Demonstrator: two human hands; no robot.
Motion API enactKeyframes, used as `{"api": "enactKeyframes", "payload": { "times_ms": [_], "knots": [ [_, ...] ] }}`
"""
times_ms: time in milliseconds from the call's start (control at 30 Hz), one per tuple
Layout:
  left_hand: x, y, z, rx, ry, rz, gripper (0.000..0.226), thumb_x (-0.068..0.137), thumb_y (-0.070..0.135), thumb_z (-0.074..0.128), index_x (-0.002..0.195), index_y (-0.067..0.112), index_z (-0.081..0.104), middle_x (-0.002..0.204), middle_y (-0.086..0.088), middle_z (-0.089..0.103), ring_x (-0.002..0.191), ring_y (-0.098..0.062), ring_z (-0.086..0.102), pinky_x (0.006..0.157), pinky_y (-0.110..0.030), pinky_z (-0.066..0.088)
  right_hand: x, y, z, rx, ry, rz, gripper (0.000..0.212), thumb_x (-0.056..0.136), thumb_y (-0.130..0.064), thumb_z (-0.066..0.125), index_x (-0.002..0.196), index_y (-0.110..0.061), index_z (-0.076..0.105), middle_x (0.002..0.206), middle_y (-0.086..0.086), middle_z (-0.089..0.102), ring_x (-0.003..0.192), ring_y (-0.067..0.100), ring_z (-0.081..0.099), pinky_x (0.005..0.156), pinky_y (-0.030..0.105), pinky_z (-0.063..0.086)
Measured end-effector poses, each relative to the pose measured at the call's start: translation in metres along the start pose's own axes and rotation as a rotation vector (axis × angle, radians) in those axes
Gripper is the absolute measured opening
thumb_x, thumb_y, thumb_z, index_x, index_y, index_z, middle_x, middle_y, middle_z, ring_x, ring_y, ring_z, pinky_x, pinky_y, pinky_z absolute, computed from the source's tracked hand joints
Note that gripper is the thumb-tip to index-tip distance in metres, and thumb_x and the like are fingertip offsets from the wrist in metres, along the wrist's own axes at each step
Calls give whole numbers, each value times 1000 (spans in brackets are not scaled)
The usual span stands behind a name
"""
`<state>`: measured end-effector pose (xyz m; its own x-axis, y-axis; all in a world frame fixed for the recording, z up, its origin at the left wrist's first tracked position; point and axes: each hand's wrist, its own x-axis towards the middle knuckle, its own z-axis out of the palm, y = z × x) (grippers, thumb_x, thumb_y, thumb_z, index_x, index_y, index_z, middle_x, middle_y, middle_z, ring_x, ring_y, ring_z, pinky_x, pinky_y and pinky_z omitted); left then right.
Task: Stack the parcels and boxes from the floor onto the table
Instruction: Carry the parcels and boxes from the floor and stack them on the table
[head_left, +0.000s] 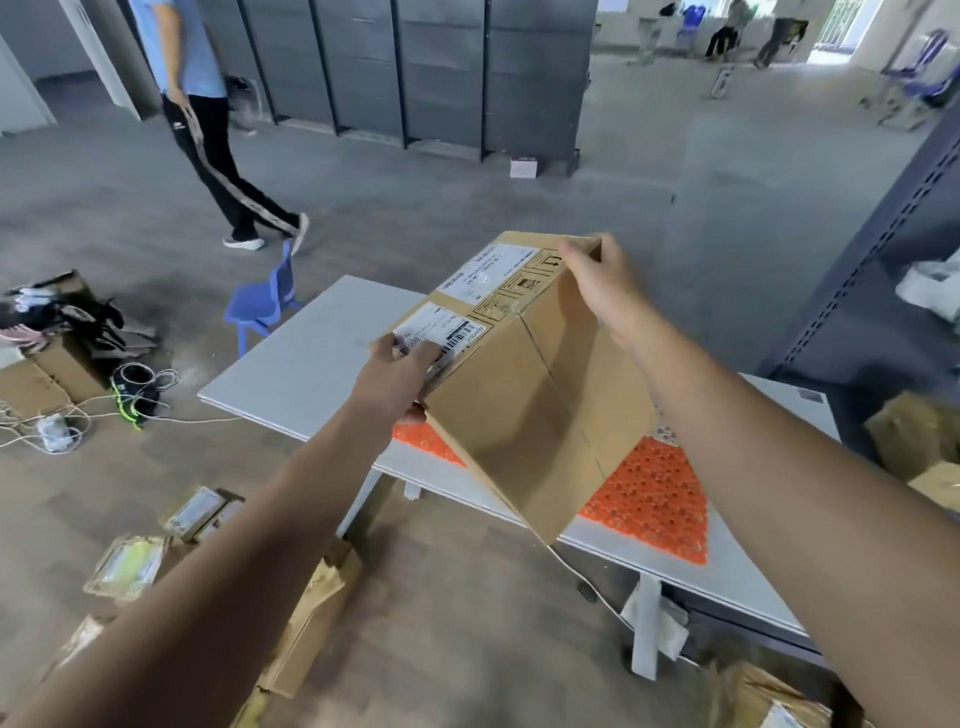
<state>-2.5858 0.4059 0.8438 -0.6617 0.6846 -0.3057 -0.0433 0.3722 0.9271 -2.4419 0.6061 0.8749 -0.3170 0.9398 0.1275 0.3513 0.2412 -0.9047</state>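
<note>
- The left hand (397, 371) grips the near left corner of a cardboard box (524, 395), fingers curled over the top face onto a white shipping label (447, 332), thumb tucked under the edge.
- The right hand (602, 283) pinches the far top corner of the same box, fingers folded over the cardboard rim.
- Both forearms reach forward from the lower corners of the view, bare to the elbow, the left one lower than the right.
- The box hangs tilted between the two hands, labelled face up and away, one lower corner pointing down at the near edge of the tabletop (311, 358); whether that corner touches it cannot be told.
- The tabletop is pale grey and runs slantwise across the view; an orange dimpled sheet (654, 499) lies on it beneath the box.
- On the wood-toned floor left of the table legs lie two flat parcels (130, 564) and, just beside them, a brown paper parcel (311, 613).
- A small blue chair (265, 299) stands at the far left end of the table.
- Farther left, white cables (62, 421) tangle on the floor near an open carton (62, 332) holding dark items.
- A person (208, 130) in dark striped trousers walks across the grey floor beyond.
- Dark grey panels (441, 67) line the back of the room, and a perforated metal rack (883, 249) rises on the right.
</note>
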Motion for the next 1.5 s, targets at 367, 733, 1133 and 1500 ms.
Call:
{"api": "enactKeyframes", "payload": {
  "times_ms": [367, 733, 1133, 1500],
  "knots": [
    [102, 21, 38, 187, -184, 41, 32, 88, 45, 48, 114, 27, 50, 97, -11, 66, 80, -29, 68, 69, -37, 59, 79, 25, 16, -88, 208, 50, 24, 86, -42, 60, 100, -25, 51, 103, -6, 59, 104, 19, 56, 98, 40, 42],
    [178, 78, 56, 691, -523, 631, 30, 98, 42, 32, 111, 25, 54, 113, -12, 60, 103, -29, 54, 77, -30, 37, 119, 37, 47, -197, 333, 97, 37, 90, -57, 50, 99, -21, 51, 104, -1, 58, 104, 21, 54, 86, 32, 39],
    [251, 59, 55, 564, -626, 539, 61, 86, 57, 45, 144, 46, 29, 116, 17, 49, 99, -11, 47, 68, -17, 34, 47, 113, 70, -404, 244, 425, 68, 91, -67, 38, 151, -42, 15, 162, -3, 7, 148, 22, 7, 117, 53, 16],
    [275, 65, 55, 532, -683, 578, 34, 93, 44, 42, 123, 34, 53, 103, 11, 59, 95, -16, 54, 67, -22, 40, 33, 146, 55, -84, 393, 788, 96, 68, -73, 67, 141, -18, 40, 133, 4, 54, 117, 29, 53, 95, 42, 46]
  ]
}}
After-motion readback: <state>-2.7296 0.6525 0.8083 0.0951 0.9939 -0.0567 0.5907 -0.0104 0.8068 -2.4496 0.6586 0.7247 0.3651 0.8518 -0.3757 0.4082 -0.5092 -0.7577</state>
